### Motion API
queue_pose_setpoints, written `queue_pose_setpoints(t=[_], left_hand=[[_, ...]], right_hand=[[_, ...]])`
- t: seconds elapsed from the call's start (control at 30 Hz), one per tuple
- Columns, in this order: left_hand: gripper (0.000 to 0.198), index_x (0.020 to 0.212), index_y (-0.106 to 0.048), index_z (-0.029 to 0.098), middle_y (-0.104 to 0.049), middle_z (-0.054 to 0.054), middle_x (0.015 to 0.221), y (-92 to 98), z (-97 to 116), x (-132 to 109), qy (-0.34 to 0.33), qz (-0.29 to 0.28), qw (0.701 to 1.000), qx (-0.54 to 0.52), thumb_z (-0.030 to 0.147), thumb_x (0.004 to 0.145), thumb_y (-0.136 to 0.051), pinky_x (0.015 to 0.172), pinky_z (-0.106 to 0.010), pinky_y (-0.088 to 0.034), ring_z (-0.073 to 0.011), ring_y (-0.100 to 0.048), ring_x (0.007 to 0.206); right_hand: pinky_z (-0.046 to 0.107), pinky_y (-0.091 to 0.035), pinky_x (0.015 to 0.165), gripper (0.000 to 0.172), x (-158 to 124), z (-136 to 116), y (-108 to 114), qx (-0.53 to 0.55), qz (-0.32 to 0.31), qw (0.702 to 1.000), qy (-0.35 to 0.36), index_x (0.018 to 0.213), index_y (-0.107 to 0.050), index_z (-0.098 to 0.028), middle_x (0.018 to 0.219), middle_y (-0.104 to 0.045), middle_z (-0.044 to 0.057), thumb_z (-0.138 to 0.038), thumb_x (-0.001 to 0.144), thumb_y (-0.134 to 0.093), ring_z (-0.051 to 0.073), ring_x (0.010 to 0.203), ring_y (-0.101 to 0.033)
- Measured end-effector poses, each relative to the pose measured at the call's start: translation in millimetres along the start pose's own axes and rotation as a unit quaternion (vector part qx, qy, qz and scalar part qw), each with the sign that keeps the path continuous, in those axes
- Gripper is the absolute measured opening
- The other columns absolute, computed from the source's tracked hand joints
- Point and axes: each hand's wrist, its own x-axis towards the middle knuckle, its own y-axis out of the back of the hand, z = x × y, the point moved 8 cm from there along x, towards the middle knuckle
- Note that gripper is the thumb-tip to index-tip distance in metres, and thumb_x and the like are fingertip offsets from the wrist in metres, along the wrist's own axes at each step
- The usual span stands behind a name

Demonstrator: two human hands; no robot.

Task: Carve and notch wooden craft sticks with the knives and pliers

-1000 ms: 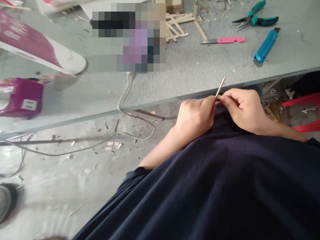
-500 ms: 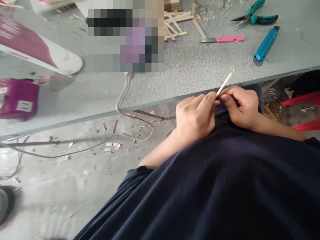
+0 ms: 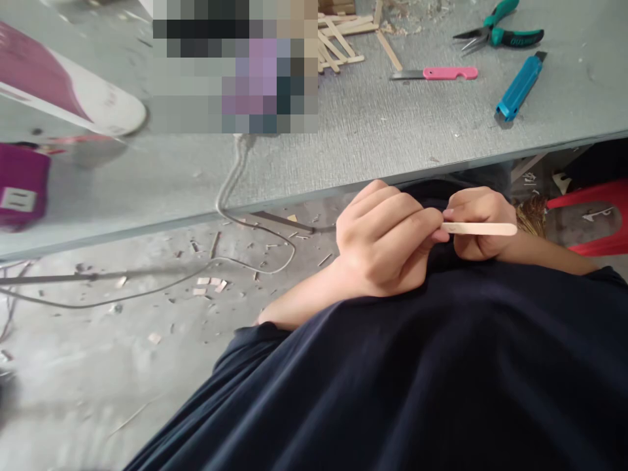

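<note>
My left hand [image 3: 385,235] is closed, its thumb and forefinger pinching one end of a wooden craft stick [image 3: 481,228]. The flat, round-ended stick points to the right and passes in front of my right hand [image 3: 483,203]. A small dark mark shows near its held end. My right hand is curled with its fingertips close against those of the left; whether they grip the stick or something else is hidden. Both hands are above my lap, just off the table edge [image 3: 343,191].
On the table [image 3: 392,131] lie a pink folding knife [image 3: 449,73], a blue utility knife [image 3: 520,86], green-handled pliers [image 3: 510,33] and loose craft sticks [image 3: 343,39]. A white cable [image 3: 240,163] hangs over the edge. Scraps litter the floor [image 3: 196,366]; a red stool [image 3: 589,203] stands right.
The craft stick has swung from pointing up toward the table, edge-on, to lying level and pointing right with its flat face showing. Both hands have come slightly lower.
</note>
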Motion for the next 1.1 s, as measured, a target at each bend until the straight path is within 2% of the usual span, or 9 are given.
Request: queue_pose_setpoints(t=[0.17,0.4,0.53,0.63,0.7,0.8,0.9,1.0,1.1], left_hand=[[0.016,0.095,-0.066,0.022,-0.064,0.001,0.073,-1.2,1,-2,0.002,-0.01,1.0,0.001,0.018,0.11,-0.063,0.059,-0.035,-0.04,-0.0151,-0.053,0.059],[0.018,0.094,-0.066,0.024,-0.061,0.001,0.072,-1.4,1,-4,0.01,-0.02,1.0,0.012,0.023,0.111,-0.061,0.059,-0.036,-0.038,-0.0158,-0.051,0.06],[0.021,0.094,-0.069,0.024,-0.065,0.0,0.073,-0.7,-3,-6,0.033,-0.024,0.999,-0.015,0.027,0.113,-0.062,0.061,-0.036,-0.04,-0.0161,-0.056,0.061],[0.033,0.09,-0.072,0.023,-0.066,-0.001,0.07,2.5,-21,-11,0.14,-0.02,0.989,-0.032,0.037,0.117,-0.06,0.061,-0.035,-0.043,-0.0155,-0.058,0.059],[0.048,0.084,-0.073,0.022,-0.062,0.0,0.064,7.5,-41,-20,0.26,0.011,0.964,-0.049,0.048,0.121,-0.056,0.058,-0.032,-0.041,-0.0134,-0.054,0.054],[0.059,0.08,-0.071,0.021,-0.054,0.003,0.056,8.1,-61,-31,0.378,0.053,0.915,-0.13,0.062,0.12,-0.055,0.048,-0.029,-0.032,-0.01,-0.044,0.045],[0.058,0.079,-0.07,0.021,-0.051,0.004,0.053,0.9,-69,-31,0.407,0.055,0.882,-0.23,0.065,0.116,-0.064,0.044,-0.028,-0.025,-0.0085,-0.04,0.043],[0.054,0.082,-0.071,0.021,-0.051,0.005,0.052,-4.6,-71,-30,0.422,0.04,0.86,-0.284,0.064,0.114,-0.069,0.044,-0.027,-0.025,-0.0076,-0.039,0.043],[0.053,0.084,-0.073,0.02,-0.052,0.006,0.052,-6.1,-72,-31,0.43,0.03,0.854,-0.291,0.063,0.115,-0.069,0.045,-0.026,-0.028,-0.0072,-0.04,0.044]], right_hand=[[0.039,-0.048,0.063,0.03,-1,-5,-1,-0.024,-0.011,1.0,0.009,0.095,-0.086,-0.029,0.081,-0.078,0.004,-0.034,0.104,-0.057,0.02,0.064,-0.066],[0.037,-0.046,0.071,0.03,-3,-4,-8,-0.074,-0.042,0.996,-0.01,0.108,-0.085,-0.027,0.088,-0.08,0.004,-0.036,0.107,-0.056,0.021,0.074,-0.071],[0.037,-0.044,0.064,0.033,0,-10,12,-0.02,0.09,0.991,0.1,0.103,-0.077,-0.027,0.078,-0.074,0.001,-0.041,0.114,-0.049,0.018,0.061,-0.062],[0.037,-0.043,0.065,0.027,6,-4,35,-0.011,0.175,0.972,0.158,0.105,-0.073,-0.028,0.078,-0.073,0.0,-0.044,0.116,-0.054,0.017,0.061,-0.06],[0.039,-0.044,0.07,0.027,22,11,49,-0.043,0.191,0.972,0.127,0.106,-0.074,-0.028,0.081,-0.073,0.002,-0.042,0.117,-0.054,0.019,0.068,-0.063],[0.044,-0.05,0.085,0.031,59,49,60,-0.132,0.15,0.98,-0.009,0.11,-0.077,-0.026,0.099,-0.078,0.01,-0.036,0.118,-0.049,0.026,0.092,-0.072],[0.051,-0.056,0.097,0.025,91,90,49,-0.174,0.055,0.978,-0.106,0.109,-0.082,-0.028,0.119,-0.081,0.012,-0.033,0.114,-0.058,0.032,0.109,-0.073],[0.053,-0.059,0.097,0.022,110,114,37,-0.211,0.011,0.97,-0.12,0.099,-0.084,-0.026,0.115,-0.082,0.013,-0.031,0.11,-0.066,0.034,0.113,-0.072],[0.056,-0.06,0.102,0.017,120,122,35,-0.243,0.0,0.965,-0.099,0.104,-0.087,-0.024,0.116,-0.082,0.014,-0.037,0.105,-0.076,0.037,0.119,-0.071]])
